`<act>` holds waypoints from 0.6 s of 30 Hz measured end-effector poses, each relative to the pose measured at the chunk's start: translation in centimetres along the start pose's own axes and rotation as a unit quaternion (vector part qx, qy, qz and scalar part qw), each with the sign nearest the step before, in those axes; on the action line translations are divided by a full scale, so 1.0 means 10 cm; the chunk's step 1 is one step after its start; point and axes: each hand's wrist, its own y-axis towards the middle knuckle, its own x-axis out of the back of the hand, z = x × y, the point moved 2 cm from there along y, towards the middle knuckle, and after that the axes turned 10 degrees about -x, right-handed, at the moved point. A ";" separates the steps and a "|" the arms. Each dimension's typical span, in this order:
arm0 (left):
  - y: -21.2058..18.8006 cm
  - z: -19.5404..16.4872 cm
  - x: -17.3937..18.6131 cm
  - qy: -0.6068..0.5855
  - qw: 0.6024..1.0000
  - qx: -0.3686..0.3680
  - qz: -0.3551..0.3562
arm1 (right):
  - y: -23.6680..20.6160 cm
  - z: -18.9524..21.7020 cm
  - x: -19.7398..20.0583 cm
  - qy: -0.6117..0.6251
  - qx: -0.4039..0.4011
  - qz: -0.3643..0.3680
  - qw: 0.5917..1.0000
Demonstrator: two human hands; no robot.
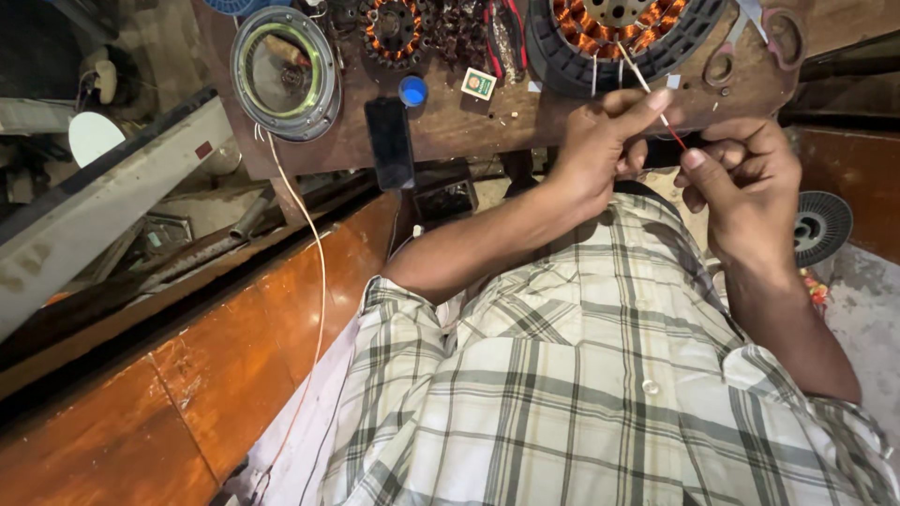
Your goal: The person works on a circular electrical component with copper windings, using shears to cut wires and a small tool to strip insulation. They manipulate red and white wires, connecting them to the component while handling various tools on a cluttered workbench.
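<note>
While you look down over your plaid shirt (600, 375), both of your hands meet at the near edge of the wooden workbench (469, 122). Your left hand (595, 150) pinches a thin lead wire (647, 89) between thumb and forefinger; the wire is white in its upper length and red at its lower end. Your right hand (745, 183) is closed on the red end of the same wire, just beside the left hand, fingertips nearly touching. The wire runs up from your hands to a large motor stator (623, 33) with copper windings, which lies on the bench directly above them. A smaller stator (394, 28), a round metal housing (284, 70), a blue cap (412, 90) and a dark phone (389, 141) lie on the bench further left.
</note>
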 end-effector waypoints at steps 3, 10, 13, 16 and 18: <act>0.04 0.11 0.03 0.017 0.998 -0.028 -0.060 | 0.03 -0.01 0.00 0.004 -0.004 0.007 1.000; 0.06 0.19 0.06 0.012 0.995 -0.084 -0.059 | 0.06 -0.09 0.03 0.004 -0.007 0.016 1.000; -0.03 0.11 0.05 0.030 0.996 -0.086 -0.005 | 0.05 -0.08 0.04 -0.003 -0.007 0.017 1.000; -0.27 -0.02 0.12 0.152 0.982 -0.098 0.046 | 0.06 0.03 0.03 -0.114 -0.007 0.019 0.993; -0.34 -0.23 0.20 0.305 0.920 -0.240 0.060 | 0.12 0.17 -0.06 -0.202 0.077 0.069 0.974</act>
